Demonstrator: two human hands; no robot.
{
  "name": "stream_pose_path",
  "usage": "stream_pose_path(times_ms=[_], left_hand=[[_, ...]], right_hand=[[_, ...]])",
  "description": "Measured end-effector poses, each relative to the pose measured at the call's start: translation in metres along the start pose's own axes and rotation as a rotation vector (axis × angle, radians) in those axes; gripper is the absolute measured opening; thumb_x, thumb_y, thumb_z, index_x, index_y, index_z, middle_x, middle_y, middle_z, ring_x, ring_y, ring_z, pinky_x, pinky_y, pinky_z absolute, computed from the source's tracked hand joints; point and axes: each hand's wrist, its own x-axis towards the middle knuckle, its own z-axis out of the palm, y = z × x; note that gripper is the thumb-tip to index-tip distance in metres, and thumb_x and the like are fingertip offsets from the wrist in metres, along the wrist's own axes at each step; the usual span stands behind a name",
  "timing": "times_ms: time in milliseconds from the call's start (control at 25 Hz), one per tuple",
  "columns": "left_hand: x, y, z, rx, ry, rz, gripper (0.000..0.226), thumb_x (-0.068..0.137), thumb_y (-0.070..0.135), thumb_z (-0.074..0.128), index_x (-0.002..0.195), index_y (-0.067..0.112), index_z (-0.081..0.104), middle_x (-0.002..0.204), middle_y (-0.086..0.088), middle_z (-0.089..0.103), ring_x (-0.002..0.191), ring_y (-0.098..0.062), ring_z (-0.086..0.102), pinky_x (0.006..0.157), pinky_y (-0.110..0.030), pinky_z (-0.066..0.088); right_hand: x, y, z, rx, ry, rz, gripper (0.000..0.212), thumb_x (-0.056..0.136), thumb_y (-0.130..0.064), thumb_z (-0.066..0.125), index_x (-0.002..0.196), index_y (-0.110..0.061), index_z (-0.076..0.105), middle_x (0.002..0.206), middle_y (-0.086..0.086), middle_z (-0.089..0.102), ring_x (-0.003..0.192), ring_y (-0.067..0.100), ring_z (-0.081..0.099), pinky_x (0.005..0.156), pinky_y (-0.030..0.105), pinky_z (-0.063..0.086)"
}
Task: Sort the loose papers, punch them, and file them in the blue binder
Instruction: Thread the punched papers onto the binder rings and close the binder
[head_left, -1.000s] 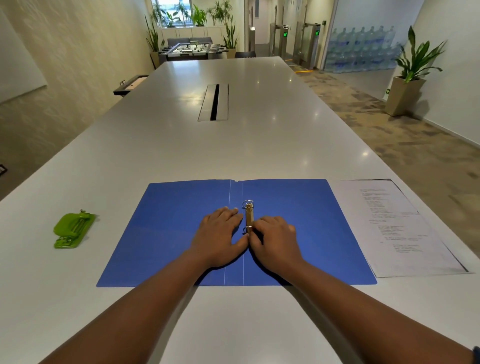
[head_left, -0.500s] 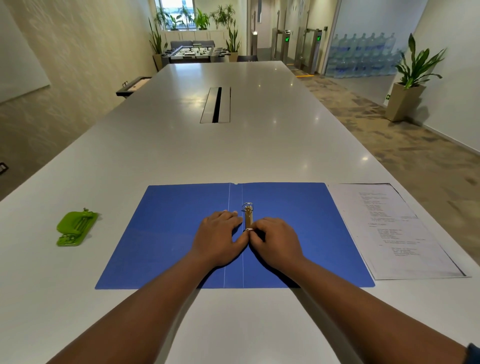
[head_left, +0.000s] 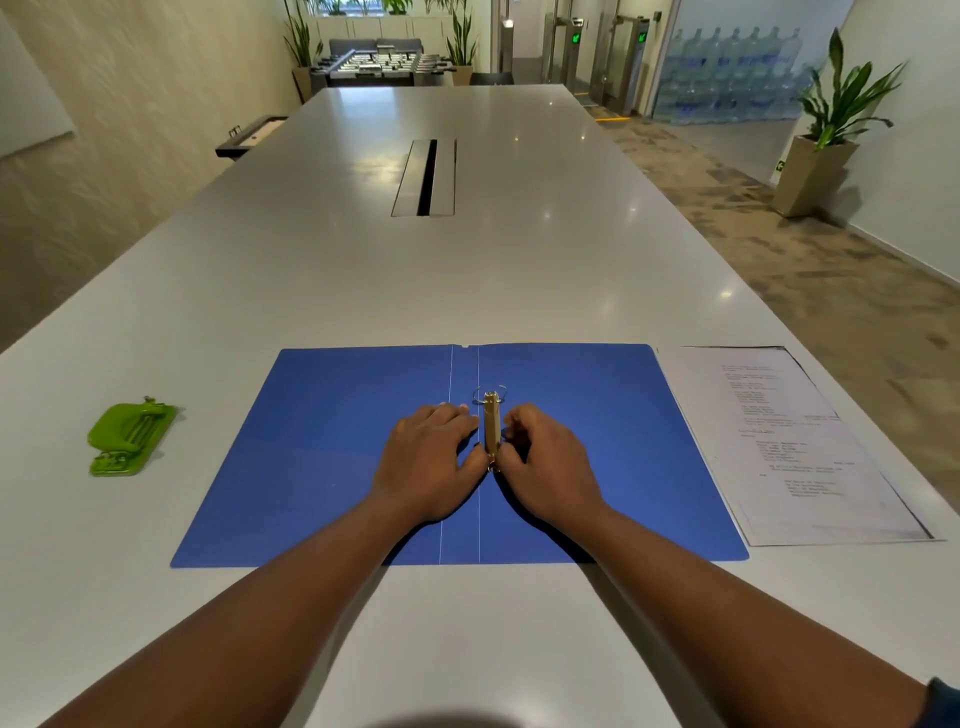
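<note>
Blue binder (head_left: 322, 457) lies wide open and flat at the near edge of the worktop (head_left: 519, 270), spine and gold ring clip (head_left: 491, 431) running near to far. Left hand (head_left: 431, 462) rests flat beside the clip, fingers straight. Right hand (head_left: 540, 467) is curled, pinching the clip. Papers (head_left: 795, 447) lie just right of the binder, long side near to far; green hole punch (head_left: 130, 436) sits well left.

Nothing legible for you here. Printed sheet (head_left: 789, 447) right of the folder has typed lines, but too small/blurred to read. Green lit signs (head_left: 576, 38) on the gates at the far end show a symbol only, can't make it out. No brand visible on the green punch (head_left: 130, 439).
</note>
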Motion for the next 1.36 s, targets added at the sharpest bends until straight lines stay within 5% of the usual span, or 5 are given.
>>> stream_pose_path(times_ms=[360, 720, 1160, 1360], left_hand=[[-0.002, -0.002, -0.006, 0.023, -0.115, 0.007, 0.060, 0.093, 0.064, 0.035, 0.148, 0.042, 0.043, 0.139, 0.010, 0.050, 0.131, -0.018, 0.040, 0.103, -0.043, 0.036], [-0.003, -0.006, -0.003, 0.106, -0.172, 0.034, 0.071, 0.091, 0.077, 0.027, 0.153, 0.044, 0.032, 0.151, 0.006, 0.041, 0.140, -0.019, 0.029, 0.108, -0.046, 0.028], [-0.009, -0.013, -0.021, 0.069, -0.198, 0.013, 0.077, 0.084, 0.082, 0.030, 0.151, 0.046, 0.036, 0.147, 0.007, 0.044, 0.138, -0.021, 0.035, 0.107, -0.047, 0.030], [0.017, 0.015, -0.040, -0.106, 0.054, -0.005, 0.072, 0.083, 0.078, 0.038, 0.138, 0.033, 0.055, 0.140, 0.001, 0.047, 0.129, -0.024, 0.039, 0.101, -0.050, 0.034]], right_hand=[[-0.003, 0.000, -0.003, -0.028, -0.012, -0.046, 0.009, 0.080, -0.039, 0.057, 0.085, -0.031, 0.053, 0.072, -0.010, 0.058, 0.067, 0.009, 0.054, 0.054, 0.029, 0.046], [-0.004, -0.005, -0.004, -0.014, -0.057, -0.036, 0.013, 0.077, -0.020, 0.055, 0.085, -0.030, 0.057, 0.073, -0.010, 0.058, 0.068, 0.009, 0.052, 0.057, 0.023, 0.034], [-0.002, -0.019, -0.003, 0.089, -0.115, -0.018, 0.030, 0.077, -0.012, 0.053, 0.101, -0.025, 0.066, 0.087, -0.008, 0.067, 0.077, 0.010, 0.061, 0.067, 0.032, 0.054], [0.003, -0.006, -0.044, 0.216, 0.025, 0.025, 0.039, 0.080, -0.013, 0.053, 0.116, -0.021, 0.066, 0.104, -0.013, 0.066, 0.090, 0.002, 0.061, 0.076, 0.014, 0.047]])
